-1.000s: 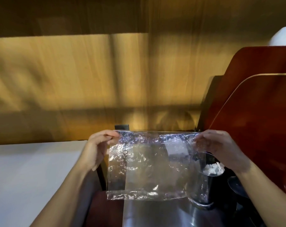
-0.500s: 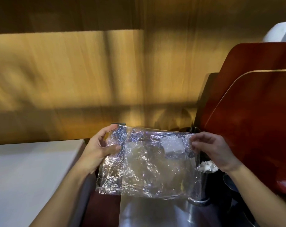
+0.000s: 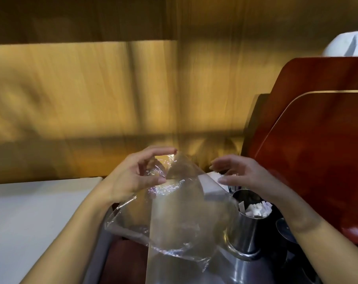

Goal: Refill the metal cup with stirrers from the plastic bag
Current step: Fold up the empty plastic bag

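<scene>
A clear, crumpled plastic bag (image 3: 184, 218) hangs in front of me, and it looks empty. My left hand (image 3: 133, 177) pinches its upper left corner between thumb and fingers. My right hand (image 3: 243, 173) hovers just right of the bag's top edge, its fingers spread and nothing gripped in them. Below my right hand stands the metal cup (image 3: 243, 234), upright, with white paper-wrapped stirrers (image 3: 256, 210) showing at its mouth. The bag's lower right side drapes against the cup.
A white counter (image 3: 30, 212) lies at the left. Two red-brown boards (image 3: 327, 150) stand upright at the right, close behind the cup. A wooden wall (image 3: 92, 99) fills the back. A shiny metal surface (image 3: 245, 271) carries the cup, with a dark container (image 3: 284, 228) beside it.
My right hand has let go of the bag's right corner and opened. The bag, earlier stretched flat between both hands, now hangs crumpled from my left hand alone.
</scene>
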